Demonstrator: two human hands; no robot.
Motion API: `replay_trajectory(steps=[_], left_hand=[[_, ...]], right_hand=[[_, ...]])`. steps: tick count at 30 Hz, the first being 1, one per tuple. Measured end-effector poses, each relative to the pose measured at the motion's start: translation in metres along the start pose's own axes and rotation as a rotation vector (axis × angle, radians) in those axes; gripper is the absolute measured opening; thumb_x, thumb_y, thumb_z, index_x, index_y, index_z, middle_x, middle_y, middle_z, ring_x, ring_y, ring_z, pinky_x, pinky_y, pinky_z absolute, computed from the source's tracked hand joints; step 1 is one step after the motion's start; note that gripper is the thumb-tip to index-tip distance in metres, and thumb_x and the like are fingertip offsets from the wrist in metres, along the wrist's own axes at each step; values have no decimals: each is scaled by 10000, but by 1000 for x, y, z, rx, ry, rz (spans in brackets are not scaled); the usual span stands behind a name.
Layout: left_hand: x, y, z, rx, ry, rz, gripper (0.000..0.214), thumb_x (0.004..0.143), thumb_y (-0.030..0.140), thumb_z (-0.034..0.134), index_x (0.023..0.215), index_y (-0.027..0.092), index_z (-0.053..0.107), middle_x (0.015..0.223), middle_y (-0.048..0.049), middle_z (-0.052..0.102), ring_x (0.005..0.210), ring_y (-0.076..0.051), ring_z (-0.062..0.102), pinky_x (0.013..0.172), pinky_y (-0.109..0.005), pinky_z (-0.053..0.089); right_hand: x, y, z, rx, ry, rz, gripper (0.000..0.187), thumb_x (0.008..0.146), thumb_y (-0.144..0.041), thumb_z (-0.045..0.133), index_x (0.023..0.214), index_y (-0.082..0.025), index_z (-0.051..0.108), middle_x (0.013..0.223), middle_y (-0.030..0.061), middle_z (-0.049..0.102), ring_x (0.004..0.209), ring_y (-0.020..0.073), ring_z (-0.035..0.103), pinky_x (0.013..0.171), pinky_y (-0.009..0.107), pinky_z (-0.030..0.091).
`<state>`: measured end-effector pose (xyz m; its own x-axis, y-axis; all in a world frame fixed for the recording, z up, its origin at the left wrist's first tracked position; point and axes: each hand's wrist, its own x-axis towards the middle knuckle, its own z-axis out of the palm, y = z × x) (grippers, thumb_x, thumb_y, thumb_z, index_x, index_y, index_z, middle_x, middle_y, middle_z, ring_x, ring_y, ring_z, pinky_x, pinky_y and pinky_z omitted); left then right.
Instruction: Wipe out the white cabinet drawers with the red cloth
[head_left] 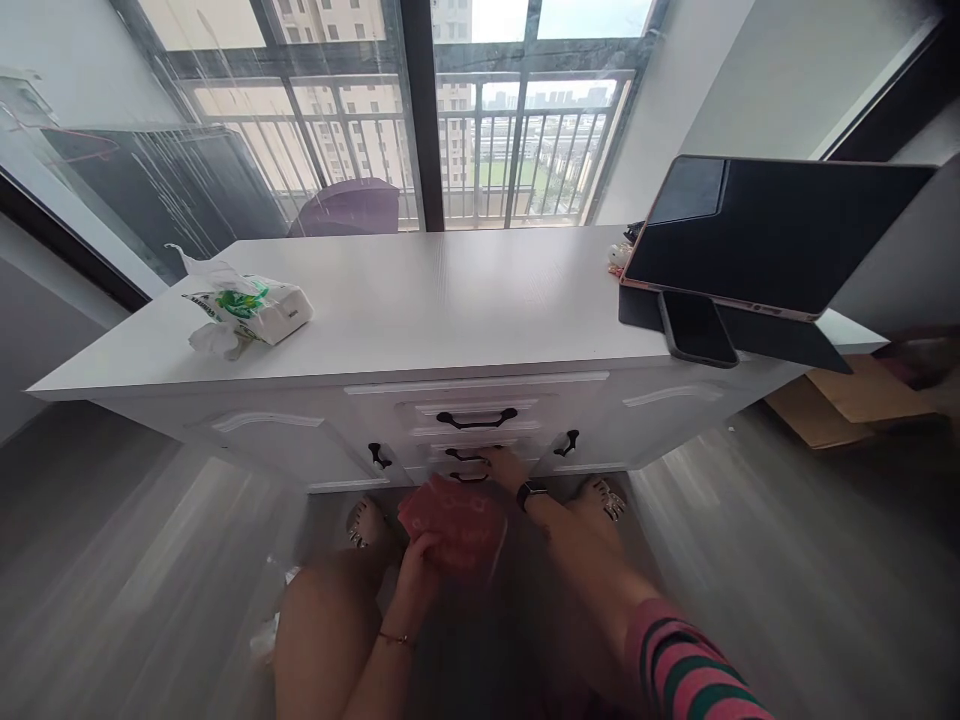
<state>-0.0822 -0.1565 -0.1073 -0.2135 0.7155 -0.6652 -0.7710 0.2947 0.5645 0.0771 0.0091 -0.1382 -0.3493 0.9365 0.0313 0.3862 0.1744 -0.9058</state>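
Observation:
My left hand (422, 558) is closed on the lower edge of a red, partly see-through plastic bag (463, 522). It is held low in front of the white cabinet (292, 440); what the bag contains cannot be made out. My right hand (502, 466), with a dark watch at the wrist, reaches to the middle drawer. Its fingers are curled at the right end of that drawer's black handle (461, 456). Above is the top drawer's handle (477, 418), and below it the bottom drawer's handle (469, 478). The drawers appear closed.
On the cabinet top (450, 300) lie a tissue pack (274, 308) at left and a tablet (780, 235) on a dark stand at right. A phone (697, 328) overlaps the stand near the front edge. A cardboard piece (847, 400) is on the floor at right.

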Motion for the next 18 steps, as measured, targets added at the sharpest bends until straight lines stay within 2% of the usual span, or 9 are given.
replay_trajectory(steps=[4, 6, 7, 8, 9, 10, 13, 15, 18], left_hand=[[-38, 16, 13, -40, -151, -74, 322, 584, 163, 720, 903, 176, 673, 906, -53, 716, 834, -213, 671, 782, -332, 517], [-60, 19, 19, 12, -228, -54, 338, 599, 193, 741, 932, 176, 688, 914, -55, 724, 834, -218, 671, 773, -329, 516], [-72, 19, 22, 54, -262, -38, 339, 609, 211, 747, 943, 173, 695, 919, -58, 726, 840, -221, 669, 773, -326, 512], [-82, 17, 26, 100, -283, -16, 339, 620, 226, 751, 951, 171, 699, 926, -59, 725, 856, -224, 666, 781, -322, 507], [-93, 14, 30, 140, -285, 20, 349, 627, 234, 757, 966, 176, 700, 945, -55, 723, 885, -224, 660, 801, -314, 499], [-103, 10, 35, 169, -273, 68, 374, 629, 236, 762, 994, 191, 695, 983, -47, 718, 930, -220, 650, 830, -303, 488], [-128, -3, 50, 204, -242, 247, 482, 659, 262, 757, 1126, 272, 638, 1126, -10, 673, 1058, -202, 600, 902, -282, 454], [-142, -12, 57, 234, -276, 352, 433, 705, 308, 731, 1123, 286, 619, 1110, -2, 665, 1021, -181, 599, 873, -268, 460], [-159, -19, 61, 265, -329, 444, 244, 752, 353, 701, 946, 225, 629, 910, 7, 663, 822, -129, 592, 743, -215, 465]], right_hand=[[-31, -34, -3, 99, 0, 33, 260, 785, -284, 639, 1018, -176, 683, 1087, 76, 661, 968, 222, 587, 873, 335, 401], [-62, -57, -11, 224, -46, 51, 363, 886, -452, 491, 1068, -188, 661, 1136, 97, 641, 1007, 218, 589, 876, 344, 423], [-82, -69, -16, 331, -100, 66, 471, 923, -535, 368, 1091, -198, 650, 1112, 96, 651, 991, 207, 604, 864, 346, 443], [-102, -80, -23, 546, -208, 113, 577, 917, -614, 297, 1121, -198, 640, 1094, 103, 658, 984, 209, 614, 861, 359, 455], [-124, -89, -30, 753, -304, 159, 648, 884, -684, 294, 1151, -196, 627, 1094, 108, 659, 990, 215, 617, 868, 371, 460], [-145, -98, -37, 895, -324, 193, 650, 846, -708, 375, 1154, -194, 627, 1081, 103, 666, 972, 211, 622, 862, 362, 466], [-198, -118, -53, 1032, -184, 287, 493, 705, -520, 725, 1061, -184, 665, 1007, 68, 692, 849, 170, 633, 765, 274, 484], [-221, -128, -60, 1035, -40, 358, 412, 647, -408, 796, 971, -183, 680, 932, 44, 700, 764, 145, 628, 688, 236, 483], [-239, -145, -67, 1024, 123, 402, 380, 619, -435, 804, 869, -181, 674, 830, 26, 690, 682, 131, 611, 619, 221, 477]])
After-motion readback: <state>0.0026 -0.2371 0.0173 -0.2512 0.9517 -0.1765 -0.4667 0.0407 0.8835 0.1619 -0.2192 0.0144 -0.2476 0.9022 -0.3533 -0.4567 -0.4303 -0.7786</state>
